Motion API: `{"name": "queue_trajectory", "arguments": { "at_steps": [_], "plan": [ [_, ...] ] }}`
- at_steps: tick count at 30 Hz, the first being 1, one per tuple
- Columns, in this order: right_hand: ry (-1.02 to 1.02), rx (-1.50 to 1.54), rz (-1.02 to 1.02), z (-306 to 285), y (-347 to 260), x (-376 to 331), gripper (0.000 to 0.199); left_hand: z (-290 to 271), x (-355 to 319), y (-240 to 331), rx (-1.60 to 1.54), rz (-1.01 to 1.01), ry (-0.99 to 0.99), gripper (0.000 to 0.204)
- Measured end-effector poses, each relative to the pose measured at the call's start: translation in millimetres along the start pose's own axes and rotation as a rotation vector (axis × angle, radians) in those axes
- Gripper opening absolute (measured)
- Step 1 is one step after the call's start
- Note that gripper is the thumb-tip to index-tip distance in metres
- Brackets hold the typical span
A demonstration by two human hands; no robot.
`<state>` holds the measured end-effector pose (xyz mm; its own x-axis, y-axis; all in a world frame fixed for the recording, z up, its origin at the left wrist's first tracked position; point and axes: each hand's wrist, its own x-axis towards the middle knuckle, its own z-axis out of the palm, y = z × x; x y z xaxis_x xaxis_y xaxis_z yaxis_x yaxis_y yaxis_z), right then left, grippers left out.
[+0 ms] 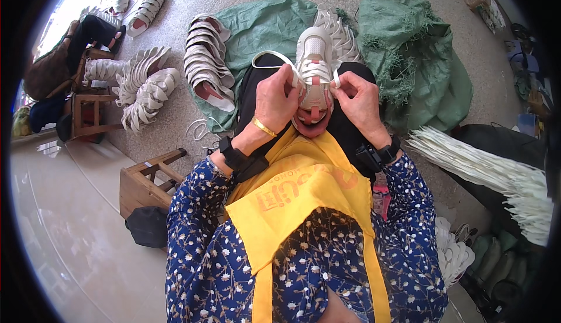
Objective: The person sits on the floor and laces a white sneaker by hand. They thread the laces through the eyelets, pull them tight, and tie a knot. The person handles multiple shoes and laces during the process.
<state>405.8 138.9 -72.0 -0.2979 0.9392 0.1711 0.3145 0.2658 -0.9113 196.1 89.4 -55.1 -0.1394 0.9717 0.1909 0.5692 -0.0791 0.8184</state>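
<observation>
A white sneaker (314,45) with pink-red trim rests between my knees, its toe pointing away from me and its collar near the yellow apron (292,186). White lace crosses its tongue in a few rows. My left hand (276,102) is at the shoe's left side, fingers pinched on a white shoelace (270,54) that loops up and out to the left. On the other side, my right hand (357,98) pinches the lace's short right part (336,77) between thumb and forefinger, close to the eyelets.
Nested stacks of white shoe uppers (207,60) lie on a green woven sack (263,22) and across the floor at left. Another green sack (409,54) is crumpled at right. A bundle of white laces (479,174) lies nearer on the right. A wooden stool (146,186) stands left; a person's dark-trousered leg (96,34) shows far left.
</observation>
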Motion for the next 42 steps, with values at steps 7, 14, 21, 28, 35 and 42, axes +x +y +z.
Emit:
{"name": "queue_trajectory", "arguments": {
  "at_steps": [7,14,21,28,35,42],
  "plan": [
    [0.038,-0.151,0.07,-15.7,-15.5,0.7,0.019,-2.4,0.1,-11.4,-0.037,-0.048,0.06,0.029],
    [0.01,-0.262,-0.249,-10.0,-35.0,-13.3,0.024,-7.0,-9.3,5.9,0.027,0.117,0.019,0.033],
    [-0.008,-0.35,-0.124,-2.3,-24.0,-12.4,0.021,-3.2,-10.0,3.1,0.179,0.222,-0.041,0.028],
    [0.057,-0.259,0.041,3.8,-23.6,-8.3,0.018,3.6,-10.9,-2.1,0.248,0.234,-0.061,0.015],
    [0.01,-0.496,-0.307,4.4,-18.4,-7.1,0.012,12.6,-7.1,-10.8,0.236,0.239,-0.048,0.014],
    [-0.098,-0.735,-0.379,1.6,-18.6,4.0,0.006,13.1,-1.4,-19.6,0.195,0.252,-0.037,0.014]
  ]
}}
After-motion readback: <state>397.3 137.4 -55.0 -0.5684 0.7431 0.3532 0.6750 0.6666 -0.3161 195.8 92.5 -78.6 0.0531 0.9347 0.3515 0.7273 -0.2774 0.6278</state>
